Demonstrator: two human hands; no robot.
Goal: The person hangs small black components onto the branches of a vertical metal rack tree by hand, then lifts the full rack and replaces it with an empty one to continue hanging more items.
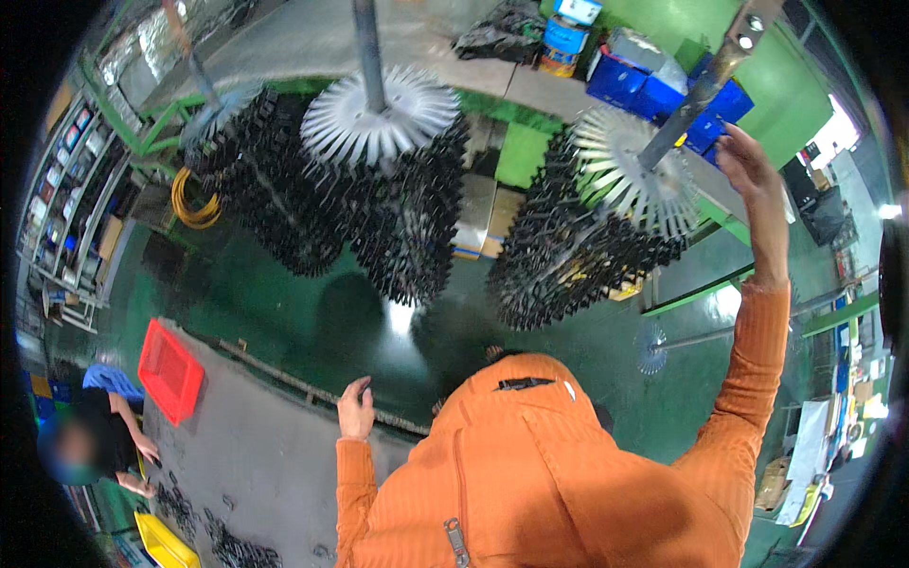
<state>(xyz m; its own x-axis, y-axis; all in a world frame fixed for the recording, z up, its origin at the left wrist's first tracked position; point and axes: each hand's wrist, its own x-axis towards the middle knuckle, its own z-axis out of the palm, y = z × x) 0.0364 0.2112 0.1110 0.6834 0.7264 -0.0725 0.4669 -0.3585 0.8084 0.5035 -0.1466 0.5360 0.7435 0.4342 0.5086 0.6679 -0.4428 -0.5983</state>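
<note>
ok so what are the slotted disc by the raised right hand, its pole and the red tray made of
Silvery round slotted disc: likely metal, satin finish, going by its pale grey sheen. Grey-brown straight pole: probably worn steel, from its mottled surface and shiny bolt-like spots. Bright red rectangular tray: seemingly smooth plastic, given its even colour; exact type unclear.

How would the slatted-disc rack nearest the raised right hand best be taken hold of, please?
Probably by its bare pole, just above the pale slatted disc, coming from the right, where the right hand is raised. The pole is slim and uncovered there, whereas dark pieces crowd below the disc, leaving little clear to grip.
</note>
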